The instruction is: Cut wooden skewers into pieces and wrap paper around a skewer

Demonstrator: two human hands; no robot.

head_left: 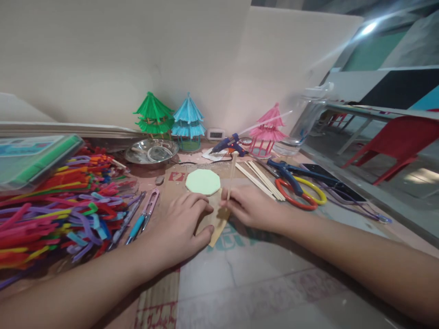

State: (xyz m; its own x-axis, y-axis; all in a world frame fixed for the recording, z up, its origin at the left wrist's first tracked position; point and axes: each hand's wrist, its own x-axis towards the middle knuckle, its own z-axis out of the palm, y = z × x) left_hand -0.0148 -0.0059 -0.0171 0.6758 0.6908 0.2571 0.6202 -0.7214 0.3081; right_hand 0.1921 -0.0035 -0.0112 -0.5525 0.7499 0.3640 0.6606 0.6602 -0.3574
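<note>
My right hand (248,208) pinches a thin wooden stick (233,171) that stands nearly upright over the cardboard. Fingers apart, my left hand (188,224) rests palm down on a brownish-yellow sheet (216,230). Just beyond my left fingertips lies a pale green octagon (203,182). Several loose sticks (262,179) lie to the right of the held one. A blue glue gun (228,144) sits behind the octagon.
Small pagodas, green (154,114), blue (188,123) and pink (268,130), stand by the wall. A metal bowl (152,151) is back left, pipe cleaners (61,210) left. Scissors (297,187), a phone (334,183) and a clear jug (302,121) are right.
</note>
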